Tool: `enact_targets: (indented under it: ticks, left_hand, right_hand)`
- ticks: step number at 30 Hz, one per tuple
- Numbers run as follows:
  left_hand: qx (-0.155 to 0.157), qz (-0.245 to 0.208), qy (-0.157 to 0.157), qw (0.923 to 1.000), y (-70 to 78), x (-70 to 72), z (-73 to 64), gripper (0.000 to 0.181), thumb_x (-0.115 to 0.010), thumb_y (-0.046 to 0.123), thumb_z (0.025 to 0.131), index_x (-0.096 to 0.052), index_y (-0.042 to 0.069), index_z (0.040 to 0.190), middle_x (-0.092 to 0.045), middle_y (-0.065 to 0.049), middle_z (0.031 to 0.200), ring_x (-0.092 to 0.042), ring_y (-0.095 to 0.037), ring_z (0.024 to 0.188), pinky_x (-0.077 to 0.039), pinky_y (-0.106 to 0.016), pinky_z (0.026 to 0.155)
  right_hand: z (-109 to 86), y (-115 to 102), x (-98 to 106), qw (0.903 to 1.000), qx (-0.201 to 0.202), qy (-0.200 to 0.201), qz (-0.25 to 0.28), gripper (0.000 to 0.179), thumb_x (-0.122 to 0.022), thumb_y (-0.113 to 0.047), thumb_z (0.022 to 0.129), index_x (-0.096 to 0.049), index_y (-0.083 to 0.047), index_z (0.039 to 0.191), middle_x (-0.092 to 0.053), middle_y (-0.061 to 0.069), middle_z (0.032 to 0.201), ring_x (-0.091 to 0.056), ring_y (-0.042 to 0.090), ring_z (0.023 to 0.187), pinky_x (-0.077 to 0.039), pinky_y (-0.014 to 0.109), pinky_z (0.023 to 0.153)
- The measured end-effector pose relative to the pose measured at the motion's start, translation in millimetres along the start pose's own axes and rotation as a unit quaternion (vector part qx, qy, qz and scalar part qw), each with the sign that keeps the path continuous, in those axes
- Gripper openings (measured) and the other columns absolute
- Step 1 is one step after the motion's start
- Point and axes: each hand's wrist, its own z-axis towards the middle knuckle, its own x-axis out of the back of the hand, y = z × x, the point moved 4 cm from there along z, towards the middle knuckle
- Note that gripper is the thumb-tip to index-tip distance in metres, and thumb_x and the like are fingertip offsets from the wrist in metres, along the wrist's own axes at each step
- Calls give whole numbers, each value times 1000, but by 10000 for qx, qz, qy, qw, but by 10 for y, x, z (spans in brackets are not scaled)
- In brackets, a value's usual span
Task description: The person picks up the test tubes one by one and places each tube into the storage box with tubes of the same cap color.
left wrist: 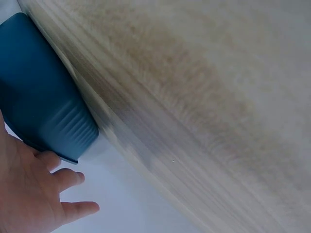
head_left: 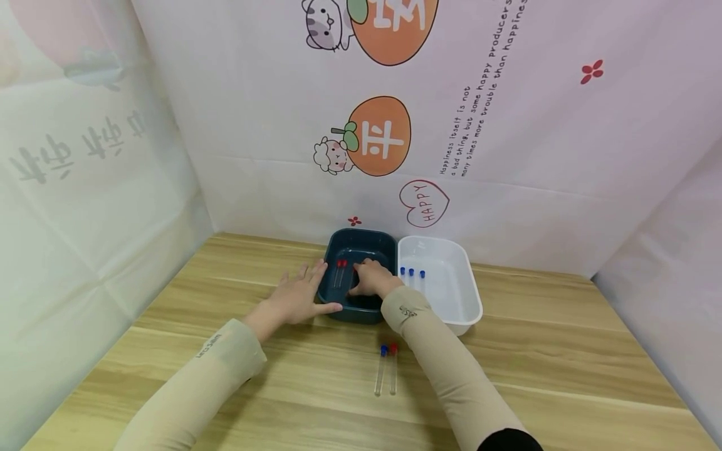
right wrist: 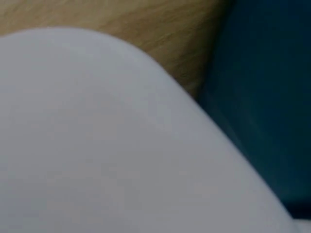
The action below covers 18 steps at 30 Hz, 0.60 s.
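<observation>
My left hand (head_left: 298, 297) rests with spread fingers against the left edge of the dark teal bin (head_left: 369, 235), also large in the left wrist view. Inside that bin, two red-capped test tubes (head_left: 340, 274) lie side by side. Reaching over the near rim, my right hand (head_left: 373, 277) has its fingers bent down into the bin. A bit of red shows at its fingertips, where it pinches a red-capped tube that is mostly hidden. On the table in front lie a blue-capped test tube (head_left: 380, 371) and a red-capped test tube (head_left: 393, 369).
A white bin (head_left: 476, 294) stands against the right side of the teal one, holding several blue-capped tubes (head_left: 412, 273). Behind both hangs a printed cloth (head_left: 507, 219). The wooden table (head_left: 541, 351) extends to either side. White bin wall fills most of the right wrist view.
</observation>
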Motion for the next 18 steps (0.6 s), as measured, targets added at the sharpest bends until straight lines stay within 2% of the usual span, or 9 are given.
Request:
enact_targets:
  ticks: [9, 18]
  left_hand:
    - [7, -3, 3, 10000, 10, 5, -13, 110, -48, 80, 91, -11, 8, 166, -10, -10, 171, -11, -39, 155, -12, -72, 116]
    - [3, -65, 4, 10000, -7, 0, -6, 111, -48, 81, 90, -10, 8, 166, -9, -10, 171, -11, -39, 155, -11, -72, 116]
  right_hand:
    - [-33, 8, 17, 9999, -13, 112, -92, 73, -75, -39, 95, -47, -4, 154, -45, 20, 152, -47, 34, 134, -39, 50, 114]
    - [-41, 22, 47, 9997, 63, 131, -190, 74, -74, -41, 95, -47, -3, 153, -45, 21, 153, -46, 35, 137, -38, 50, 115]
